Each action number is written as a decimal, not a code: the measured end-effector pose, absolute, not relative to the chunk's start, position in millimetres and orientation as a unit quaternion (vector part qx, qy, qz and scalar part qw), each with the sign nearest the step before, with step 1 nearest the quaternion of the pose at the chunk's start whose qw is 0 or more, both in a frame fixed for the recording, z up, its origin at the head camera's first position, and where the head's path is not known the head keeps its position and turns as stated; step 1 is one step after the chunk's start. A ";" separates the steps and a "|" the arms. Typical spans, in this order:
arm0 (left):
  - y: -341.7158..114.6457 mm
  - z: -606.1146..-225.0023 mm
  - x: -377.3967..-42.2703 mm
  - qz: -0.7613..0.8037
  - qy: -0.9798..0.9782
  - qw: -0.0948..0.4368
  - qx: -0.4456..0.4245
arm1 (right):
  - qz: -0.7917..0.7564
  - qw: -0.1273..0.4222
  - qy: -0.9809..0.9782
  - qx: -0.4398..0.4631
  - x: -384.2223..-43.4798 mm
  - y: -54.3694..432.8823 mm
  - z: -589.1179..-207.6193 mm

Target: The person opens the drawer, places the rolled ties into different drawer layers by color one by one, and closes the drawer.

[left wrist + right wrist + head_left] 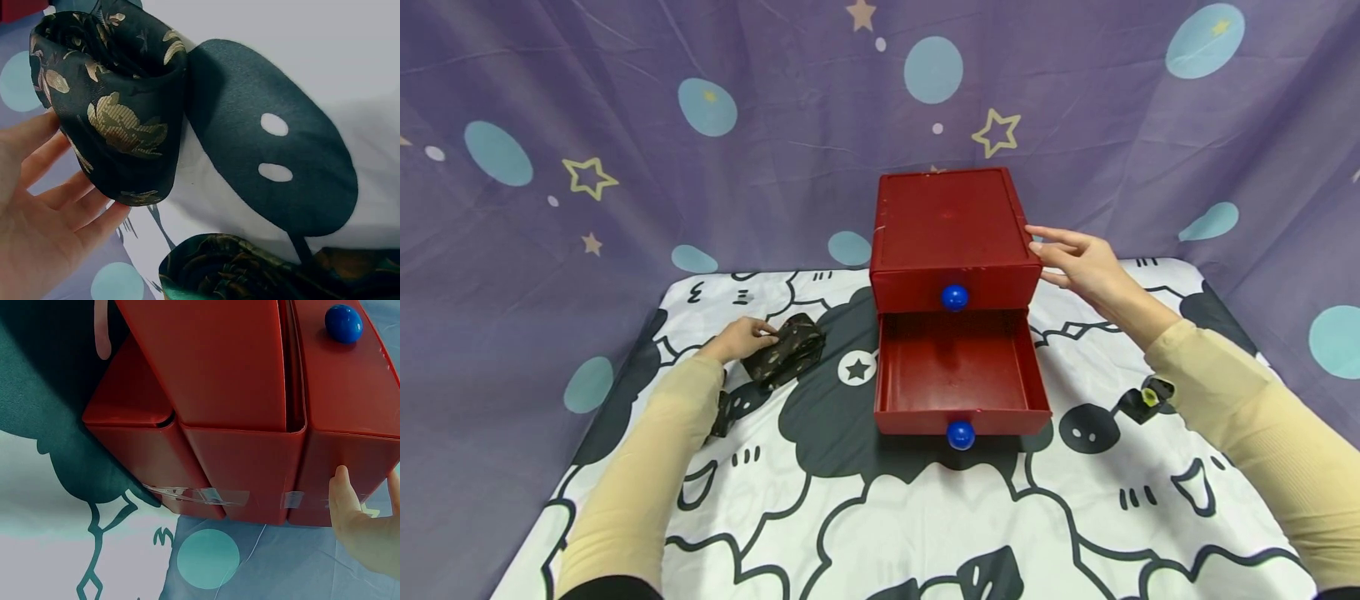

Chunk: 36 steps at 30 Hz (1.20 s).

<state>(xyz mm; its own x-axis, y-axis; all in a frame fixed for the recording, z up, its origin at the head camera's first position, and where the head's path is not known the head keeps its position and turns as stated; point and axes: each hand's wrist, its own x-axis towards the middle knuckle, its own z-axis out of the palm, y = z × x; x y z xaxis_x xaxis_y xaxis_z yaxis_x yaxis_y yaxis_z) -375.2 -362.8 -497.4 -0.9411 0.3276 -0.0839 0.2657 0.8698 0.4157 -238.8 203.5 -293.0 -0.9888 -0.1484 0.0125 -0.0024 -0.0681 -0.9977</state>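
Observation:
My left hand (741,340) touches the left end of a rolled black cloth with gold flowers (786,350). In the left wrist view, fairly straight fingers (47,159) lie along the side of this cloth roll (125,119), which has an open, folded top. A red plastic drawer cabinet (951,217) stands upright right of centre. Its top drawer is closed, and the drawer below (951,362), with a blue knob (961,435), is pulled out with a bare bottom. My right hand (1093,267) rests extended fingers against the cabinet's upper right side.
A second dark, green-toned cloth roll (219,269) lies near the left sleeve. A small dark item with a yellow-green spot (1148,398) sits beside the right sleeve. Clear tape (219,497) crosses the cabinet's stacked tiers. A purple curtain (790,167) hangs behind the patterned sheet (925,517).

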 end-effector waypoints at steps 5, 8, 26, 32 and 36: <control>-374.7 -518.4 -389.0 0.210 0.959 0.111 0.152 | -0.725 0.046 0.685 -0.053 -239.1 202.9 -293.6; -376.9 -524.0 -391.7 0.226 0.954 0.120 0.154 | -0.724 0.043 0.687 -0.051 -238.9 202.8 -293.6; -329.7 -458.1 -331.4 0.315 0.925 0.176 0.121 | -0.715 0.048 0.695 -0.050 -238.3 203.1 -292.3; -338.7 -471.2 -343.5 0.339 0.915 0.172 0.136 | -0.704 0.052 0.706 -0.049 -237.0 203.5 -290.6; -331.6 -463.9 -336.8 0.330 0.921 0.170 0.119 | -0.701 0.054 0.709 -0.048 -237.0 203.3 -290.5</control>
<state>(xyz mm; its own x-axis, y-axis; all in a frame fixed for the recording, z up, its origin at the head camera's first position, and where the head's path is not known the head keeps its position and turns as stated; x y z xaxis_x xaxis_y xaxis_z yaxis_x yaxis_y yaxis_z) -336.8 -331.6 -463.9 -0.9143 0.3308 -0.2338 0.1067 0.7534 0.6488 -237.0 203.3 -290.5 -0.9897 -0.1429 -0.0096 0.0080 0.0114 -0.9999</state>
